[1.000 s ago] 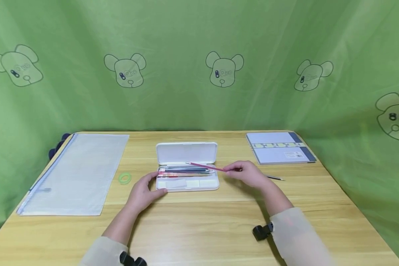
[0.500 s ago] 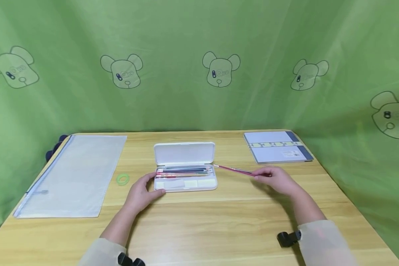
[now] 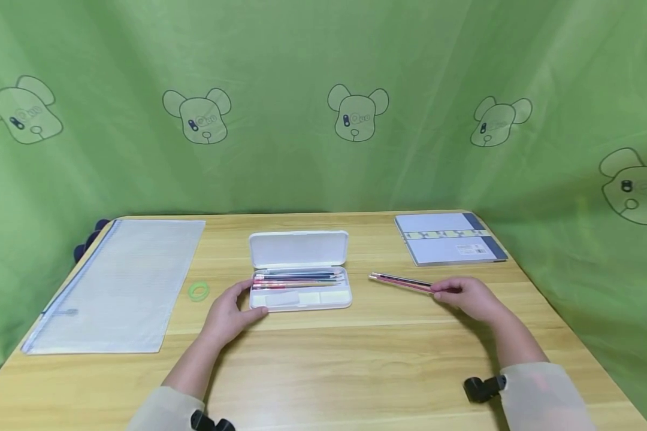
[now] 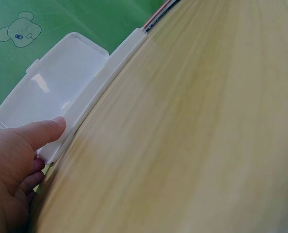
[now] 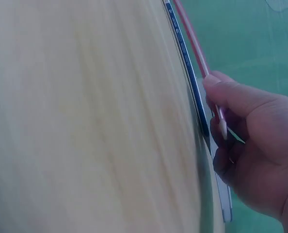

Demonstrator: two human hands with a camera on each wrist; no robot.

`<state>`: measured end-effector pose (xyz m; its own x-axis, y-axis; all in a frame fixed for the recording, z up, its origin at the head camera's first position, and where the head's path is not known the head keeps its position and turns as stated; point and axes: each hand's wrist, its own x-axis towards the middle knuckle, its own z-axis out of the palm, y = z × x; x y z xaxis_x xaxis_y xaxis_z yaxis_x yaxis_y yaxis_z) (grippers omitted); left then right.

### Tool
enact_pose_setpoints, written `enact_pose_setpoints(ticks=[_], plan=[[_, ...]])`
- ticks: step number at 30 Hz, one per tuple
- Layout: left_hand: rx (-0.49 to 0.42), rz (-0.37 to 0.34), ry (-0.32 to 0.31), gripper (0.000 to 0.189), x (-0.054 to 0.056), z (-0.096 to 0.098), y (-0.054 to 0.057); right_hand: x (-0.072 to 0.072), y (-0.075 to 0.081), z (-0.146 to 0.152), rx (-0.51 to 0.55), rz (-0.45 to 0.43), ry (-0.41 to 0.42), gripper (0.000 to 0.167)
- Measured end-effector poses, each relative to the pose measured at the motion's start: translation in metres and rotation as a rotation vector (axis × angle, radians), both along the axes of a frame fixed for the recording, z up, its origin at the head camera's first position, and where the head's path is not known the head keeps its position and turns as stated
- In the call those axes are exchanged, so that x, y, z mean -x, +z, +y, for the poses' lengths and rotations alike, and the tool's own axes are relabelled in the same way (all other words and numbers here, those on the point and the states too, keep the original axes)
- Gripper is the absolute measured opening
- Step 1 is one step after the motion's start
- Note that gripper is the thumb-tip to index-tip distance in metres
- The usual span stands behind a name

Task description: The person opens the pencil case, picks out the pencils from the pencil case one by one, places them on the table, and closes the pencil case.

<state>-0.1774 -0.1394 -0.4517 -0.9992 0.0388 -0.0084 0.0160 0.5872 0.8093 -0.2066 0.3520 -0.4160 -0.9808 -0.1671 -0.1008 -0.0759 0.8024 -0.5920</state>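
Observation:
An open white pencil case [image 3: 310,308] stands mid-table, its lid [image 3: 299,250] tilted up at the back. Several pencils [image 3: 296,277] lie in its rear part. My left hand [image 3: 229,314] grips the case's left end, with the thumb [image 4: 49,130] on the front side and the other fingers round the corner. To the right of the case, my right hand [image 3: 469,297] pinches a pink pencil [image 5: 195,46] between thumb and fingers, low over the table. Right alongside it is a dark blue pencil [image 5: 185,58], which appears to lie on the wood.
A translucent zip pouch [image 3: 118,281] lies flat on the left. Between it and my left hand sits a green ring [image 3: 198,291]. A pale blue notebook [image 3: 447,239] lies at the back right. Green cloth [image 3: 280,167] hangs behind the wooden table [image 3: 323,371].
My right hand has carried the pink pencil rightward from above the case and down beside the dark pencil. The left hand keeps its grip on the case. The head view has shifted slightly.

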Motion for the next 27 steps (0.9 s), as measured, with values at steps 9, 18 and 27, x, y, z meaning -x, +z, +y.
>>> enact_pose_setpoints(ticks=[9,18,27], plan=[[-0.003,0.007,-0.002,0.074,-0.0001,0.0001,-0.0006,0.0041,-0.0077,0.0052,-0.027,0.011,-0.016,0.025],[-0.005,0.009,-0.002,0.074,-0.0005,0.0003,0.0002,0.0062,-0.0101,0.0049,-0.055,0.04,-0.009,0.02],[-0.004,0.002,0.0,0.075,0.0,0.0002,-0.0007,0.0053,-0.0107,0.0043,-0.048,0.045,-0.016,0.023]])
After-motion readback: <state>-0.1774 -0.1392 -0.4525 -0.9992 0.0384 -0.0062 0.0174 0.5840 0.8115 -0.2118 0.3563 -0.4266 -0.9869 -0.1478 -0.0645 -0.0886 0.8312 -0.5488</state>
